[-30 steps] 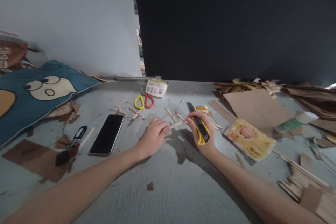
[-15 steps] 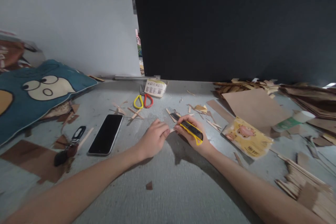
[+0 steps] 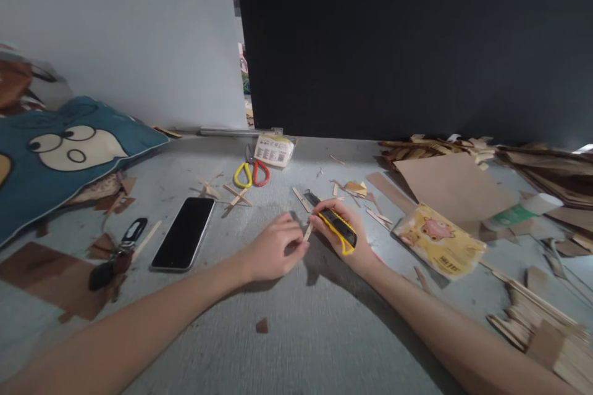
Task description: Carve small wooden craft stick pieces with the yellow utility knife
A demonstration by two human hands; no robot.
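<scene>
A yellow and black utility knife (image 3: 340,229) rests in my right hand (image 3: 353,222), whose fingers are closed round it; its metal front end points away over the table. Between my hands is a short, pale wooden stick (image 3: 307,233), standing at a slant. My left hand (image 3: 277,248) pinches the lower end of this stick with thumb and curled fingers. The fingertips of my right hand touch its upper end. Just beyond them another flat wooden strip (image 3: 301,199) lies on the table.
Left of my hands lie a phone (image 3: 183,234), keys (image 3: 111,265) and a blue cushion (image 3: 88,148). Scissors (image 3: 251,174), a white packet (image 3: 274,150) and crossed sticks (image 3: 238,195) are farther back. To the right are a yellow packet (image 3: 440,239), cardboard (image 3: 456,188) and stacked wooden strips (image 3: 532,321).
The stick has turned from nearly level to a steep slant. My left fingers have loosened from a tight bunch into a rounded pinch. The knife stays in my right hand.
</scene>
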